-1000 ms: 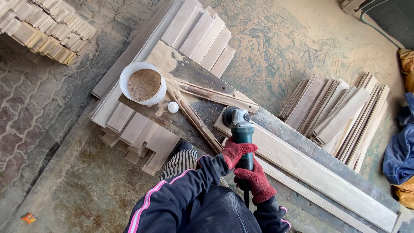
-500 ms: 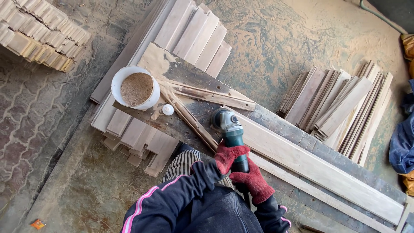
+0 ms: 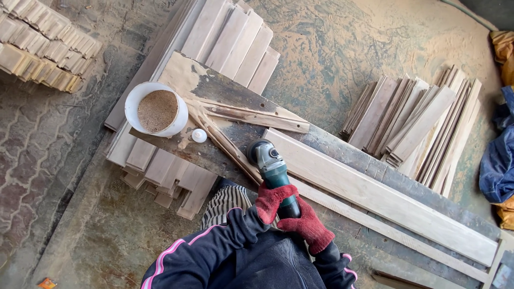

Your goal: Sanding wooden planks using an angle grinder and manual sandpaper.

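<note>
Both my hands wear red knit gloves and grip a green angle grinder [image 3: 270,166]. My left hand [image 3: 271,200] is wrapped round the grinder's body just behind its grey head. My right hand [image 3: 307,230] holds the rear of the handle, closer to me. The grinder's disc rests at the near left end of a long pale wooden plank [image 3: 385,200] that lies on a dusty dark workbench [image 3: 214,85]. A thinner wooden strip [image 3: 375,227] lies alongside the plank, nearer to me.
A white bucket of sawdust [image 3: 156,109] and a small white cap [image 3: 199,135] sit on the bench's left end. Stacks of boards lie behind the bench [image 3: 230,37], at the right [image 3: 417,126] and top left [image 3: 43,45]. Blue cloth [image 3: 498,166] is at the right edge.
The grinder and both hands have slid left along the plank toward its left end. The camera view has shifted slightly too.
</note>
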